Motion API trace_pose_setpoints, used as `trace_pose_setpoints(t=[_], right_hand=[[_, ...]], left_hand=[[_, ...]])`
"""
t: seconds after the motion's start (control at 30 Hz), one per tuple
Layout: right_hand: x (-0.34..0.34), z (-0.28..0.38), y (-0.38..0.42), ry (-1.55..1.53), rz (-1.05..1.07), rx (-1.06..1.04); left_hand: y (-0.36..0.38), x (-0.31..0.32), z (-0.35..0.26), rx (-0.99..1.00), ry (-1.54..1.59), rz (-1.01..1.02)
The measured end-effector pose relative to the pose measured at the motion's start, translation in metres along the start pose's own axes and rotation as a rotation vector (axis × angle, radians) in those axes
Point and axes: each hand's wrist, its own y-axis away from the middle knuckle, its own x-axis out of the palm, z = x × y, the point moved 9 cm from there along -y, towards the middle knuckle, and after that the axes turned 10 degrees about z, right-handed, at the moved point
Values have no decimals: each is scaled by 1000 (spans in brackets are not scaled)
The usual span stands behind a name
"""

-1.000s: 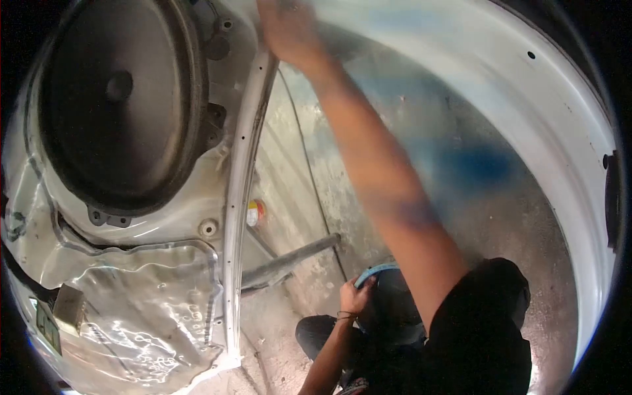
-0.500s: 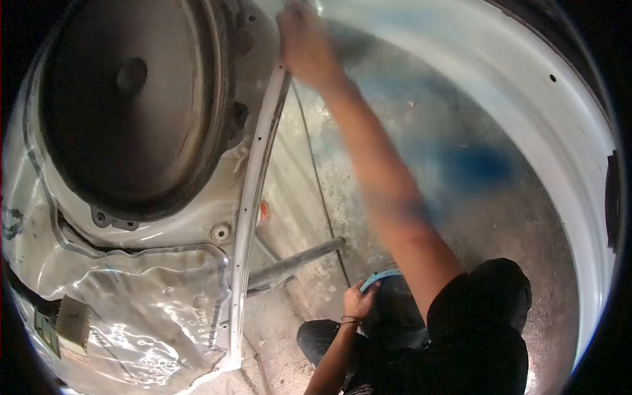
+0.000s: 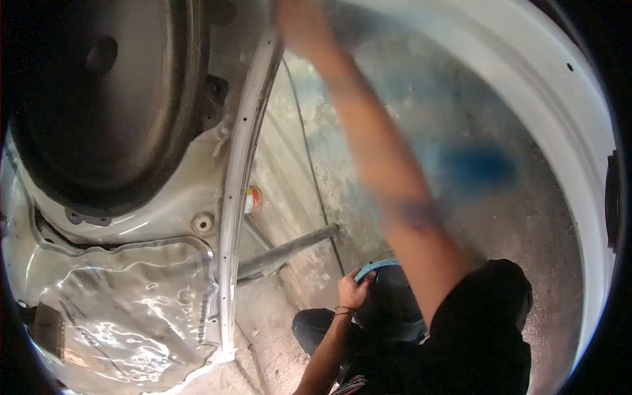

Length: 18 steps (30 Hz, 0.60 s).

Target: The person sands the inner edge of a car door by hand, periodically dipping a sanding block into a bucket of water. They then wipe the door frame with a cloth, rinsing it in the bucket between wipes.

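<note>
My left hand (image 3: 353,291) is closed round a light blue curved edge (image 3: 376,266), which borders a dark object by my knee. My right arm reaches up to the top of the view. There my right hand (image 3: 301,27) is blurred and partly cut off, beside the upper end of a pale metal panel edge (image 3: 236,164); its fingers cannot be made out. Left of that edge is a large round black speaker (image 3: 141,99), and under it a wrinkled clear plastic sheet (image 3: 131,309) covers the panel.
A curved white frame (image 3: 526,85) sweeps down the right side. A grey bar (image 3: 289,251) and a thin dark cable (image 3: 306,141) lie beyond the panel edge, near a small red and white item (image 3: 252,199). A tan block (image 3: 49,331) sits at lower left.
The speaker and panel have shifted left and slightly up in the view. My right hand appears higher, more cut off by the top edge. My left hand still grips the blue edge.
</note>
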Motion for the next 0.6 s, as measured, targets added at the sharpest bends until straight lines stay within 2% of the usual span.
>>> trace_pose_setpoints(t=[0.07,0.1,0.13,0.2,0.23,0.27,0.33,0.37,0.4,0.43,0.47,0.5,0.53,0.57,0.6], right_hand=[[9,17,-3,375,-29,-147],[-19,37,6,583,-228,-215],[-14,33,-11,582,-241,-218],[44,-27,-63,166,102,-62],[68,-49,-66,-41,273,25],[57,-41,-46,-41,289,39],[1,-1,-26,46,208,85],[-7,12,-13,140,-23,-34],[-11,18,-11,144,-29,-42],[-23,28,-5,252,-144,-89],[-26,38,5,352,-256,-130],[7,19,3,358,-285,-190],[23,-6,-30,-29,236,13],[20,8,-21,-36,258,15],[12,19,-2,-211,314,149]], left_hand=[[-1,-3,-6,-2,11,21],[5,-9,-26,49,-51,-34],[9,-17,-42,95,-114,-91],[10,-16,-42,145,-113,-118],[1,-9,-20,74,-42,-59],[1,3,4,-6,33,4],[-3,3,9,-32,34,24],[0,-4,-9,46,0,-28],[1,-6,-20,88,-14,-53],[2,-8,-29,130,-29,-78],[5,-14,-37,205,-82,-148],[11,-15,-33,222,-101,-187],[18,-16,-28,239,-120,-226],[9,-7,-10,145,-61,-155],[-1,3,6,61,1,-79]])
